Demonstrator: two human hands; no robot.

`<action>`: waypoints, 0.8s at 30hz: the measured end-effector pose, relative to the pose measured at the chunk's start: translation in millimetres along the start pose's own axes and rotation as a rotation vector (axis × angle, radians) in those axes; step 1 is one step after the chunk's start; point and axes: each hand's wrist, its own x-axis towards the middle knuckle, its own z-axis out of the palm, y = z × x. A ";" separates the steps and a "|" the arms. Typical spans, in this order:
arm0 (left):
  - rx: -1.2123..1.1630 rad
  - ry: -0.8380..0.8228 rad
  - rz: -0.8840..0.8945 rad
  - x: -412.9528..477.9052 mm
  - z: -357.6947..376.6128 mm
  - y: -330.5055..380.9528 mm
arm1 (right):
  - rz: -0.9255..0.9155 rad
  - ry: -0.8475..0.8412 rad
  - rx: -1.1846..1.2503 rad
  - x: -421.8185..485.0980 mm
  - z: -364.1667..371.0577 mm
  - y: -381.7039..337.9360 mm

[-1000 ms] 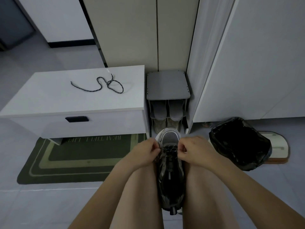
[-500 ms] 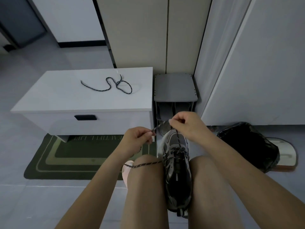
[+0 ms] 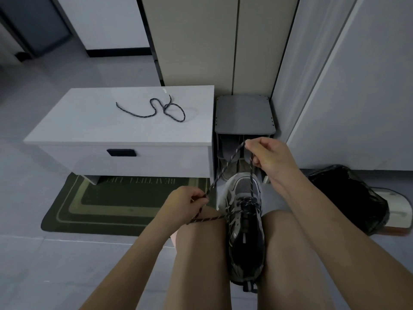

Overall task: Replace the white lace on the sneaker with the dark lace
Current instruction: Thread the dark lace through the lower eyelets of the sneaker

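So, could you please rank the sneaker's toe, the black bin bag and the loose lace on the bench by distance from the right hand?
1. Sneaker's toe, just below the right hand.
2. Black bin bag, on the floor to its right.
3. Loose lace, far left on the white bench.

A home entryway: shoe rack (image 3: 244, 115), doormat (image 3: 125, 206) (lettered), white bench (image 3: 125, 130).

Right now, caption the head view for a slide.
Both hands pull a dark lace taut above the sneaker.

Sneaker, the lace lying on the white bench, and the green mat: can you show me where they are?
sneaker (image 3: 244, 222), head view, on its laced middle.
lace on the bench (image 3: 154, 110), head view, on its curled middle.
green mat (image 3: 107, 209), head view, on its striped border.
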 end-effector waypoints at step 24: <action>-1.017 0.070 -0.171 -12.7 16.0 27.1 | -0.390 -0.303 -0.795 -40.7 0.7 64.1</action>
